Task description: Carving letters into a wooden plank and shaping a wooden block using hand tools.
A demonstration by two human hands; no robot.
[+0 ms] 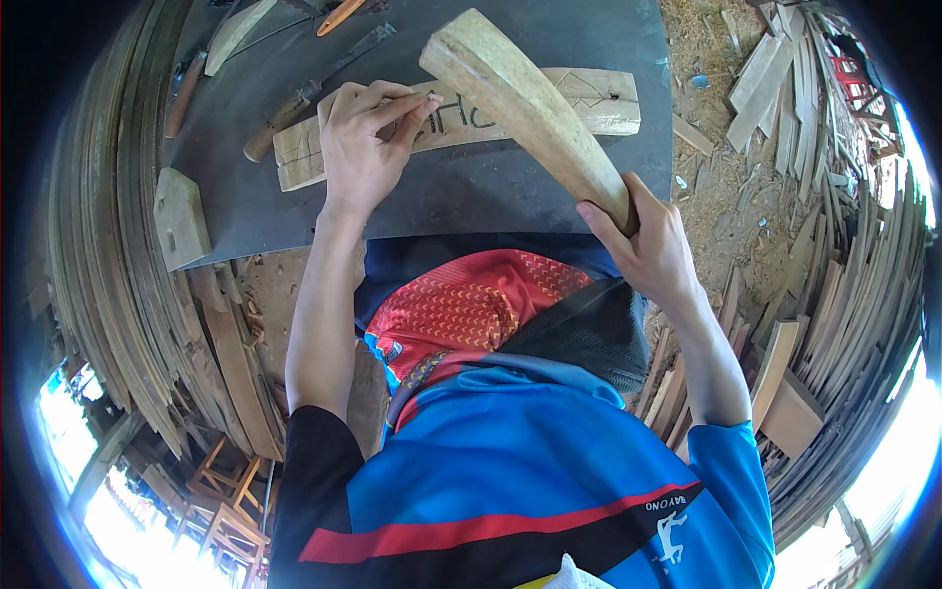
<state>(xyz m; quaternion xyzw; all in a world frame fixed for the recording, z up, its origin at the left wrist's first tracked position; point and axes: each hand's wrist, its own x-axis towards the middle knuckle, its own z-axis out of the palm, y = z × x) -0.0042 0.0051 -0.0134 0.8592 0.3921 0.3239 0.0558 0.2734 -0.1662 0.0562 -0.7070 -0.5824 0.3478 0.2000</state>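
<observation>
A pale wooden board point(618, 103), marked with dark lettering and carved lines, lies across the dark tabletop point(471, 201). My left hand point(368, 142) is over its left half, thumb and forefinger pinched together. A tiny pale bit shows at those fingertips, too small to name. My right hand point(648, 236) grips the narrow end of a thick wooden mallet point(530, 103). The mallet slants up to the left above the board, hiding part of the lettering, with its heavy end beyond the board's far edge. A chisel point(285, 120) with a wooden handle lies by the board's left end.
Another wooden-handled tool point(186, 93), a curved wood piece point(238, 37) and an orange handle point(340, 17) lie at the table's far left. A wood block with a hole point(182, 221) sits at its left corner. Stacked planks point(108, 216) line the left; scrap wood point(770, 88) and more planks line the right.
</observation>
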